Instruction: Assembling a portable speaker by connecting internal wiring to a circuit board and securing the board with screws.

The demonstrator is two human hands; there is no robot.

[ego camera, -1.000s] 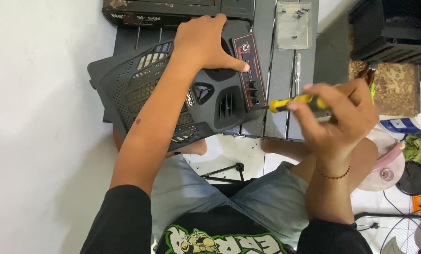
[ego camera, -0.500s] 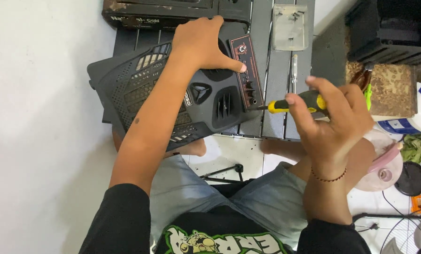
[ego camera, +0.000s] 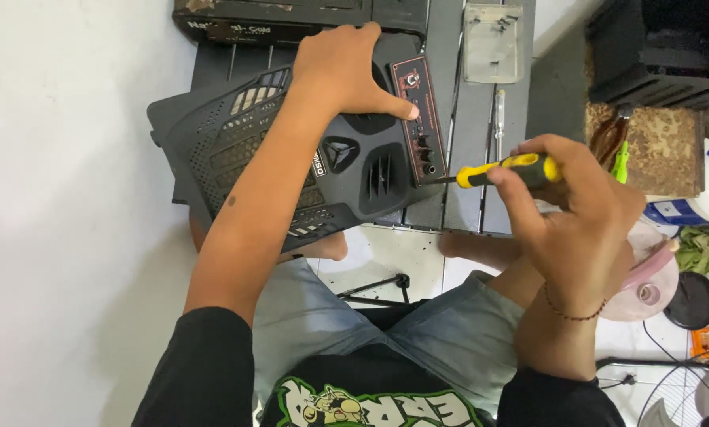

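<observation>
A black plastic speaker housing (ego camera: 354, 170) with a mesh grille lies on a dark slatted table (ego camera: 469, 119). Its red-edged control panel (ego camera: 419, 119) with knobs faces right. My left hand (ego camera: 343, 67) rests flat on top of the housing, thumb beside the panel. My right hand (ego camera: 568, 209) grips a yellow-and-black screwdriver (ego camera: 505, 168). The screwdriver's tip points left and touches the lower end of the control panel.
A clear plastic box (ego camera: 490, 43) and a thin tester screwdriver (ego camera: 498, 119) lie on the table behind the panel. A dark case (ego camera: 275, 20) stands at the far edge. A white wall is at left. Clutter, a pink fan part (ego camera: 647, 277) and cables fill the right floor.
My right hand has shifted the screwdriver left, bringing its tip onto the control panel's lower end. My left hand stays on the housing.
</observation>
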